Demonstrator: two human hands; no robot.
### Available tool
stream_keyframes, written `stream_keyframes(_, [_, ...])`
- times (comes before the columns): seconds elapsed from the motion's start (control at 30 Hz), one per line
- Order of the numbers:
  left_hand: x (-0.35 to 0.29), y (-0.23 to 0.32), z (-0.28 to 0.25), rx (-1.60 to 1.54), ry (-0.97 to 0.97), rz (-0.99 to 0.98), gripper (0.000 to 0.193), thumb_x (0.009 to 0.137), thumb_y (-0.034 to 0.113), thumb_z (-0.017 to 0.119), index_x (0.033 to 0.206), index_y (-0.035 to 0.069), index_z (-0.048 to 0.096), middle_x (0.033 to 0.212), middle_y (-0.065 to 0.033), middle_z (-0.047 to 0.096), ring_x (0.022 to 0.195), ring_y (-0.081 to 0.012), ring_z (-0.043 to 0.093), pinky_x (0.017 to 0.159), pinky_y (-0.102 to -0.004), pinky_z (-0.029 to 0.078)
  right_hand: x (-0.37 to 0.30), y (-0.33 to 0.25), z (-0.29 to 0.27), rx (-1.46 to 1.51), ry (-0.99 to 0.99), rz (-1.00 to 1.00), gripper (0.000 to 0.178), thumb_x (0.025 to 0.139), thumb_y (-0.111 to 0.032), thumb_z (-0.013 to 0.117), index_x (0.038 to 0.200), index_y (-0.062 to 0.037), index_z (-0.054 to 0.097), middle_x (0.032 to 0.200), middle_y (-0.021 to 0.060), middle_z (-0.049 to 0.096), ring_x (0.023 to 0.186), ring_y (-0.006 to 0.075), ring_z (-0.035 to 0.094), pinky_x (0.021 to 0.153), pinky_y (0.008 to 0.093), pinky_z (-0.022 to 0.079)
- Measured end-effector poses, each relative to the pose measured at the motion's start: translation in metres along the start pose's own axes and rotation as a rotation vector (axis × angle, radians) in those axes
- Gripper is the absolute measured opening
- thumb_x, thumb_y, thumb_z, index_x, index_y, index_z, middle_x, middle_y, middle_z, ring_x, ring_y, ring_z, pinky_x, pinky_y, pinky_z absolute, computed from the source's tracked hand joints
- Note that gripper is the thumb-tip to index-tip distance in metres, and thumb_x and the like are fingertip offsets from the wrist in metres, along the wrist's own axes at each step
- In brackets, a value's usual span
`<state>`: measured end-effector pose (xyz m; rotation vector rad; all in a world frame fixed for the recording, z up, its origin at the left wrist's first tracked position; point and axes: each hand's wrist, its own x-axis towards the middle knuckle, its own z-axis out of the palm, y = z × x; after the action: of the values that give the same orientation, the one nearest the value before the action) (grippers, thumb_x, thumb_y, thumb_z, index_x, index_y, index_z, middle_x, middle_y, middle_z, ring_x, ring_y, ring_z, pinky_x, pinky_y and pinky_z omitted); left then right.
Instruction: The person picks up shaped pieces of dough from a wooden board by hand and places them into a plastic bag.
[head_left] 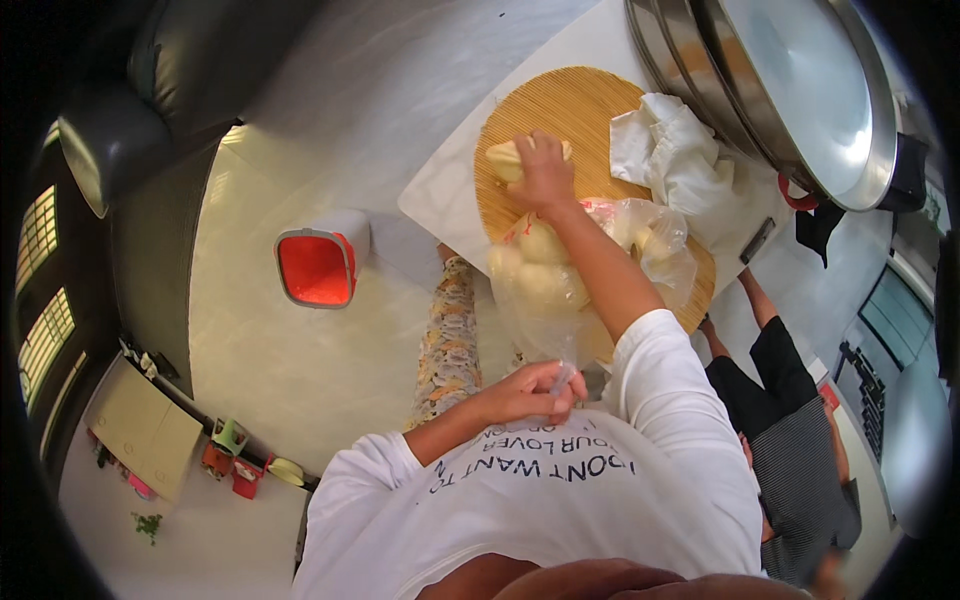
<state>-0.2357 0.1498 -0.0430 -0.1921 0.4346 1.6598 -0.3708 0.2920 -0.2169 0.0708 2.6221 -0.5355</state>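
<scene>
A round bamboo mat [530,100] lies on the white table [440,185]. At its far left, my right hand [545,178] is closed over a pale folded bun [503,160]. Nearer to me, a clear plastic bag [560,335] with several pale round buns [540,270] rests partly on the mat and hangs over its near side. My left hand [535,392] grips the gathered neck of this bag close to my body. My right forearm passes over the bag and hides part of it.
Crumpled white cloth [675,150] lies at the mat's right. Large metal steamer pans [800,80] stand at the far right. A bin with a red lining [315,268] is on the floor to the left. Another person [800,440] is at the right.
</scene>
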Motion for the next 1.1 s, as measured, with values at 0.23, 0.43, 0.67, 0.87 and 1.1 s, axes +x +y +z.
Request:
stream_keyframes(0.23, [0.011,0.021,0.004,0.036,-0.002,0.043,0.031,0.076,0.02,0.055,0.099,0.0,0.046,0.066,-0.0037,0.047,0.063,-0.0134,0.047,0.065,-0.0286,0.042,-0.015,0.048,-0.088,1.314,0.339,0.103,0.069,0.064,-0.026,0.064,0.121,-0.0023,0.031,0.116,0.0139,0.041,0.105,0.0247,0.043,0.087,0.0352,0.038])
stream_keyframes(0.43, [-0.001,0.012,0.006,-0.036,0.113,0.387,0.036,0.074,0.022,0.058,0.101,0.001,0.046,0.063,-0.0021,0.048,0.062,-0.014,0.047,0.068,-0.0327,0.04,-0.129,0.064,-0.164,1.879,0.161,-0.215,0.085,0.058,-0.042,0.064,0.125,-0.0056,0.027,0.126,0.019,0.032,0.117,0.0356,0.032,0.095,0.0456,0.029])
stream_keyframes(0.67, [-0.001,0.019,0.004,0.074,0.089,0.494,0.038,0.073,0.02,0.058,0.102,0.002,0.045,0.066,-0.0032,0.051,0.071,-0.0156,0.048,0.073,-0.034,0.038,-0.194,0.062,-0.114,0.95,-0.118,0.14,0.079,0.052,-0.029,0.073,0.119,-0.0055,0.038,0.118,0.0131,0.04,0.108,0.0261,0.042,0.091,0.0366,0.034])
stream_keyframes(0.87, [-0.015,0.004,0.008,0.11,0.07,0.214,0.039,0.072,0.012,0.058,0.106,0.001,0.043,0.073,-0.0053,0.052,0.072,-0.0154,0.048,0.072,-0.0316,0.038,-0.181,0.008,-0.069,0.422,0.292,0.247,0.073,0.056,-0.026,0.07,0.118,-0.0081,0.037,0.113,0.0135,0.041,0.107,0.0294,0.04,0.087,0.0375,0.037])
stream_keyframes(1.1, [0.0,0.026,0.007,0.1,0.08,0.375,0.04,0.073,0.021,0.056,0.109,0.006,0.043,0.068,-0.0037,0.051,0.068,-0.0143,0.042,0.066,-0.0331,0.035,-0.22,-0.004,-0.047,0.365,0.188,0.118,0.057,0.065,-0.025,0.065,0.115,-0.0072,0.043,0.114,0.0154,0.043,0.109,0.0316,0.04,0.086,0.0385,0.038])
